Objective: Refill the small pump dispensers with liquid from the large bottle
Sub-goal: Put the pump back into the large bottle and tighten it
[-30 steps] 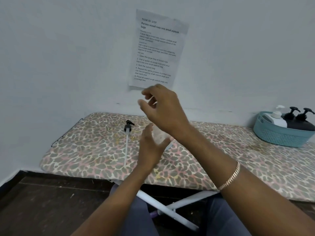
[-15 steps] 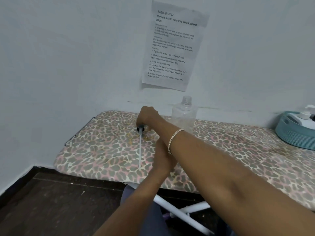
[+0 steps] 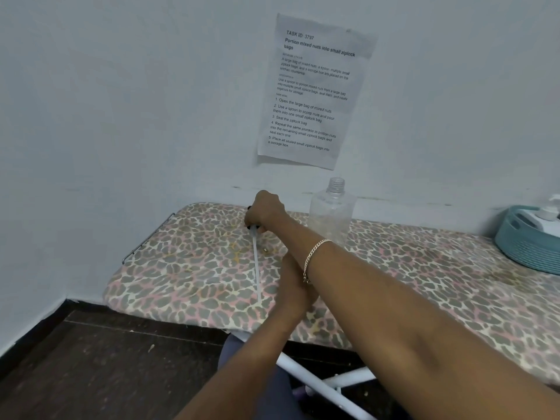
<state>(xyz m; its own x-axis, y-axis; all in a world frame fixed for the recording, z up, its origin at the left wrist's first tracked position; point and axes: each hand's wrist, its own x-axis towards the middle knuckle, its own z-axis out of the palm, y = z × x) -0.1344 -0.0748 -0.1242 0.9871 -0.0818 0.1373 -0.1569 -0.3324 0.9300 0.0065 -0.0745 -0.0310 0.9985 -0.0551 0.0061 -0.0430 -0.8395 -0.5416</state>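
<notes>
Pump (image 3: 256,262), black head with a long pale tube: lies on the board, out of its bottle, tube running toward the near edge. The right hand (image 3: 264,212) covers the head, fingers curled down tight around it. Only slivers of black show above and below the fist.

Clear bottle (image 3: 331,207): upright at the back of the board by the wall, neck open, just right of the right hand. Its base is hidden behind the right forearm.

Left hand (image 3: 292,286): low over the board, just right of the tube's end. The right forearm crosses over it and hides the fingers, so whether it holds anything cannot be told.

Bracelet (image 3: 315,256): chain, on the right wrist.

Ironing board (image 3: 188,268): leopard-print cover, wire rest (image 3: 145,241) at the left end, white legs (image 3: 318,380) beneath.

Basket (image 3: 521,247): teal, at the far right of the board, well apart from both hands, cut off by the frame edge. A white pump bottle (image 3: 545,212) stands in it.

Printed sheet (image 3: 315,89): stuck to the wall, directly above the clear bottle.

Small brass-coloured bit (image 3: 265,251): on the cover just right of the tube, too small to identify.
</notes>
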